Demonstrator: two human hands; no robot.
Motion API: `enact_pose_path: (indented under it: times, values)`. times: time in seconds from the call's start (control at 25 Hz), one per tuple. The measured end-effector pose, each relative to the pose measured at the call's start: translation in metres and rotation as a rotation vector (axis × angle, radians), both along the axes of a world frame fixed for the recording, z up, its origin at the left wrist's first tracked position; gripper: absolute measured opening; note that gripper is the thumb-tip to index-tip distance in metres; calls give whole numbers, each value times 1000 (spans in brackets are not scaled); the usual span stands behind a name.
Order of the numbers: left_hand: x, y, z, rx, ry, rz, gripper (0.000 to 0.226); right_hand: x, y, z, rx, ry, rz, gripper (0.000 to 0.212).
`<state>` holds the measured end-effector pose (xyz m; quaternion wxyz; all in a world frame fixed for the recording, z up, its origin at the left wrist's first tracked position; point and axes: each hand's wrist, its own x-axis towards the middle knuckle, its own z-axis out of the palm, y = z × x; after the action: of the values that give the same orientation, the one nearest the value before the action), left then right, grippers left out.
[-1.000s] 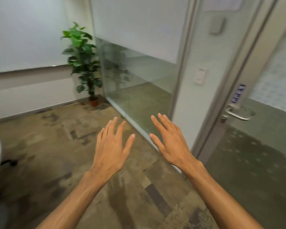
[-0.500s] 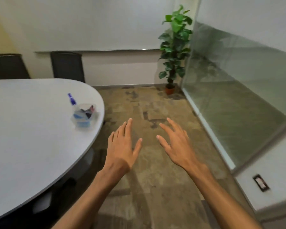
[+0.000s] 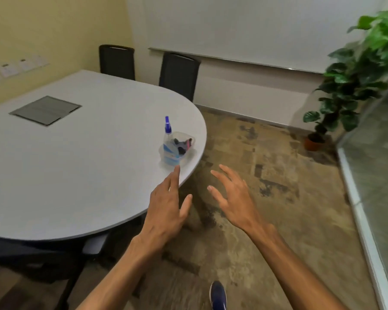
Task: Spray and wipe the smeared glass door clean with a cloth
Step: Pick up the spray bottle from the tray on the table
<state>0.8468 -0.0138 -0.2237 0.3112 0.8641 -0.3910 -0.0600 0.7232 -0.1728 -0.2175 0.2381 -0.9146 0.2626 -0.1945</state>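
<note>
A spray bottle (image 3: 167, 133) with a blue nozzle stands in a clear plastic tub (image 3: 187, 151) near the rounded end of the grey table (image 3: 76, 166). Dark and pink items lie in the tub beside the bottle; I cannot tell whether one is a cloth. My left hand (image 3: 166, 206) reaches over the table's edge with straight fingers, its fingertips just short of the tub, holding nothing. My right hand (image 3: 233, 198) hovers over the floor to the right of the table, fingers spread and empty. A glass wall panel (image 3: 376, 166) runs along the right edge; the glass door is out of view.
Two black chairs (image 3: 179, 74) stand behind the table against the wall. A potted plant (image 3: 354, 86) stands in the right corner by the glass. A cable hatch (image 3: 45, 110) is set into the tabletop. My blue shoe (image 3: 217, 295) is on the patterned carpet below.
My view has swung left from the glass door to the table. Both hands stayed empty and have come closer to the tub with the spray bottle.
</note>
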Motion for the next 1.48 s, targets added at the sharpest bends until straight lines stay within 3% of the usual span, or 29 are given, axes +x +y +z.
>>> enact_pose_path:
  times: [0.28,0.48,0.88,1.24,1.48]
  values:
    - [40,-51,-30,149,28,211,60,74,-73,-22,104,29,246,47]
    - [65,-73,-40,219,90,301,61,129,-102,-47,230,23,276,43]
    - [190,-117,-56,171,223,340,70,276,-146,-103,601,-5,88,53]
    - [319,-148,-98,264,324,277,76,411,-164,-142,701,-124,-53,80]
    - [358,-165,-123,304,397,232,78,455,-163,-160,729,-307,-137,66]
